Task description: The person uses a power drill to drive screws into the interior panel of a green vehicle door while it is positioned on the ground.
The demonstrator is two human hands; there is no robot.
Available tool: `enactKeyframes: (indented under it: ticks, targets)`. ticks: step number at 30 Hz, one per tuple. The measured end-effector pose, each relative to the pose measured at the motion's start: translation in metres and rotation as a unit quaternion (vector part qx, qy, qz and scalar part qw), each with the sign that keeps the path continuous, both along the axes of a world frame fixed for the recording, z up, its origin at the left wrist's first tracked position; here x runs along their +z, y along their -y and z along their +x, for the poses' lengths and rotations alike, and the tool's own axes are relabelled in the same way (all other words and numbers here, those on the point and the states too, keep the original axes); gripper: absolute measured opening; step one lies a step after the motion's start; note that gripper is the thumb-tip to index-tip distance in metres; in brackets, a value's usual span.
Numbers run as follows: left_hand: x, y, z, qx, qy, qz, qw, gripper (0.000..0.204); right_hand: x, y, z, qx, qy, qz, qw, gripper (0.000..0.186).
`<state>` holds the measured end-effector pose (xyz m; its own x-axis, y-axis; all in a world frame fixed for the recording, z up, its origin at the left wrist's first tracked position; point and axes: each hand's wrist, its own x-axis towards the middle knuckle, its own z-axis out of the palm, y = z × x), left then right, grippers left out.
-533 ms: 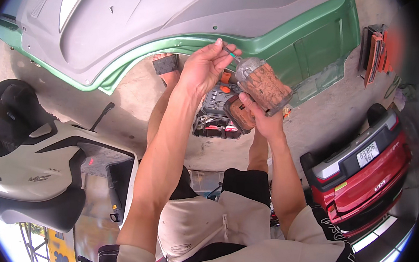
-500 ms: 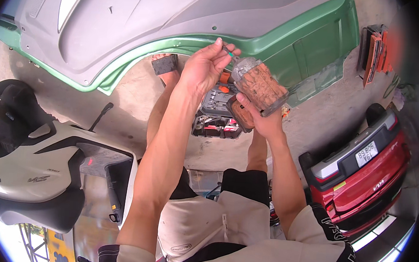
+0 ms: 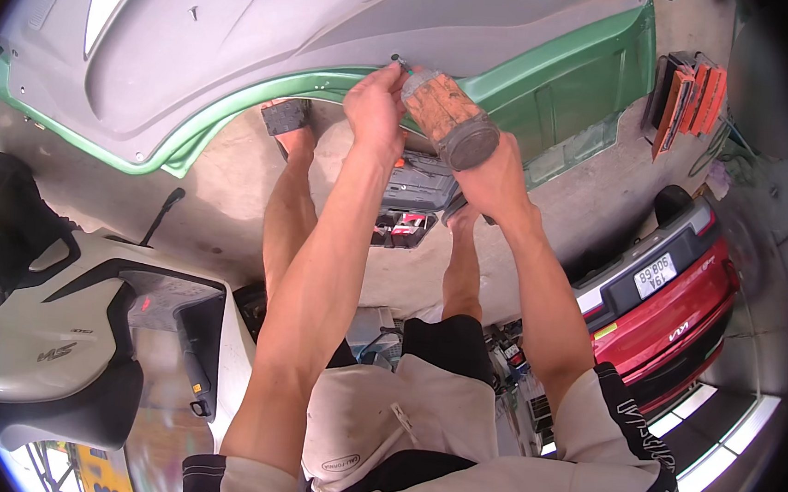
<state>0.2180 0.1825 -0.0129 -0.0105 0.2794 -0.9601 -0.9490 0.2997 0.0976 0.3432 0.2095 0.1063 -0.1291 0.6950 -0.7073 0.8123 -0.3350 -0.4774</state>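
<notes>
Up at the far middle of the view, both hands meet against the edge of a large grey and green body panel (image 3: 336, 47) that leans over the concrete floor (image 3: 232, 187). The left hand (image 3: 377, 111) is closed to a pinch, thumb and fingertips drawn together right at the panel's green rim, where a small dark fastener or bit tip (image 3: 398, 59) shows; what exactly it pinches is too small to tell, but the grip looks meant to steady that point. The right hand (image 3: 497, 175) is wrapped around the handle of a power drill (image 3: 446, 116), mostly hidden behind its own worn, rust-coloured body with a grey round end; the tool is tilted so its nose points up and left into the same spot, just beside the left fingertips.

Below the hands, on the floor between the person's knees, lies an open dark tool case (image 3: 411, 201) with red and black pieces in its compartments, near enough for reaching. To the far right, flat orange and black boxes (image 3: 688, 98) stand on edge together. At the right, a red car (image 3: 676, 305) shows its rear with a white rectangular number plate. At the near left stands a white scooter (image 3: 63, 331) with a black seat.
</notes>
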Motion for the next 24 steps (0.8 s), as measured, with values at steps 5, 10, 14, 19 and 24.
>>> enactKeyframes:
  ticks: [5, 10, 14, 19, 24]
  targets:
    - [-0.001, 0.001, 0.006, -0.055, -0.099, -0.032, 0.993, 0.02, -0.004, -0.01, -0.004, 0.003, 0.017, -0.017, 1.0, 0.022]
    - [-0.012, 0.007, 0.007, -0.052, -0.11, -0.024, 0.992, 0.02, -0.002, -0.015, -0.014, 0.026, 0.063, -0.043, 0.997, 0.024]
    - [-0.014, 0.008, 0.003, -0.03, -0.079, -0.033, 0.996, 0.019, 0.01, -0.021, -0.034, 0.033, 0.088, -0.05, 0.994, 0.025]
    - [0.0, 0.0, -0.01, -0.103, -0.049, -0.037, 0.993, 0.025, 0.001, -0.019, -0.029, 0.042, 0.116, -0.06, 0.991, 0.025]
    - [0.053, -0.002, -0.007, -0.07, -0.307, 0.034, 0.948, 0.031, 0.002, -0.024, -0.033, 0.038, 0.098, -0.061, 0.993, 0.025]
